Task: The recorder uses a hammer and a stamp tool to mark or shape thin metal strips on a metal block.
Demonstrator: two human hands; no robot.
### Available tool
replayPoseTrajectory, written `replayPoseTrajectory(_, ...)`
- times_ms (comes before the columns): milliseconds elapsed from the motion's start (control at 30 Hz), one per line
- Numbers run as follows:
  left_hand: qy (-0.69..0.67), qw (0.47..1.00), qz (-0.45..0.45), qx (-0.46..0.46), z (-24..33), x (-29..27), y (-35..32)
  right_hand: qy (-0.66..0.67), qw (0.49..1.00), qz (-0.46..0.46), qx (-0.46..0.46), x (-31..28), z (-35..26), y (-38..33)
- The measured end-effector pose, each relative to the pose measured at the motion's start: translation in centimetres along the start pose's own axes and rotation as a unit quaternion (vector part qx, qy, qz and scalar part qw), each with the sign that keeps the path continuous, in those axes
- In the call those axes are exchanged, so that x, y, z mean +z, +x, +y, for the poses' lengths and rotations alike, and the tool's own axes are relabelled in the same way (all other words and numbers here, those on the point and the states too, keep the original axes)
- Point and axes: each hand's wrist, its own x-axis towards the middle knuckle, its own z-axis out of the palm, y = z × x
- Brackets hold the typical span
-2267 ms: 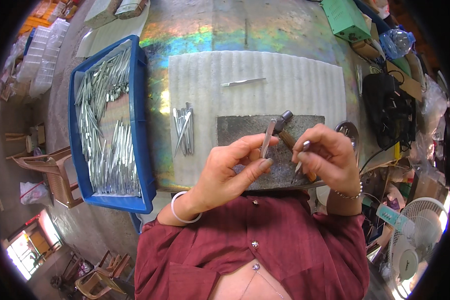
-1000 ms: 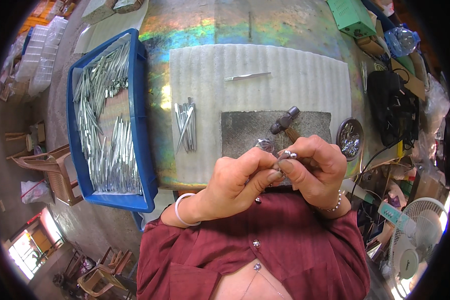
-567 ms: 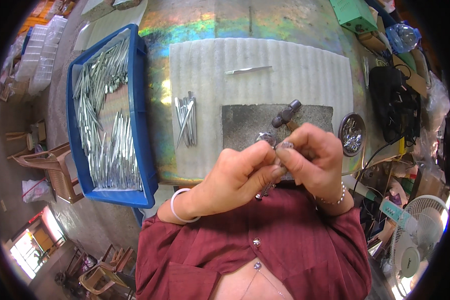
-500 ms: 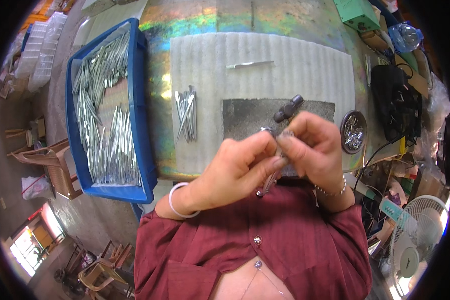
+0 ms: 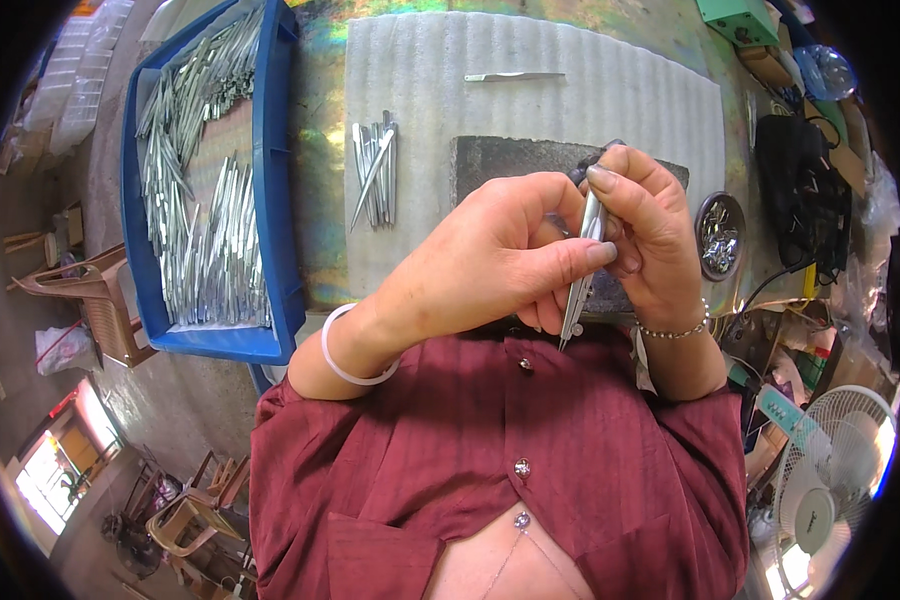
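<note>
Steel tweezers, thin and pointed, held upright-ish above the near edge of the table, tips toward the person's chest. The left hand pinches the shaft between thumb and forefinger; the right hand closes over the upper end, forefinger laid along it. Both grips narrow and firm on the same piece. Whether the two blades are pressed together under the fingers I cannot tell.

Below the hands, a dark stone block rests on a ribbed white mat; a dark tool handle shows just behind the right fingers. A small bundle of like pieces lies on the mat left of the block, one loose piece near the mat's far edge. A blue tray full of the same metal stock sits at the table's left edge; a small round dish of bits lies near the right edge.

Risks, as I judge them:
- Sharp tips point at the shirt and lie close to the left fingers; a slip along the shaft could prick skin.
- The piece is held off the table edge, so a loosened pinch would drop it into the lap or to the floor.
- Uneven squeeze from two hands could bend or splay the thin blades.
- The bundle is loose; an elbow sweep could scatter it.
</note>
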Motion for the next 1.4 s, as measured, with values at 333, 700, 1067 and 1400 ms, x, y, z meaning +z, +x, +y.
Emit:
replayPoseTrajectory(333, 0.006, 0.998, -0.056, -0.02, 0.1, 1.5, 0.0, 0.005, 0.998, 0.046, -0.039, -0.3, 0.4, -2.9)
replayPoseTrajectory(700, -0.04, 0.993, -0.098, -0.053, -0.2, 1.9, 0.2, 0.094, 0.994, 0.047, -0.012, -0.8, 1.2, -4.3)
replayPoseTrajectory(1067, -0.078, 0.989, -0.116, -0.049, -0.7, 1.2, 0.7, 0.124, 0.991, 0.047, -0.025, -0.1, 1.3, -4.4)
replayPoseTrajectory(1400, -0.077, 0.983, -0.163, -0.037, -1.4, -0.2, 1.4, 0.099, 0.99, 0.075, -0.072, 0.7, 2.0, -4.3)
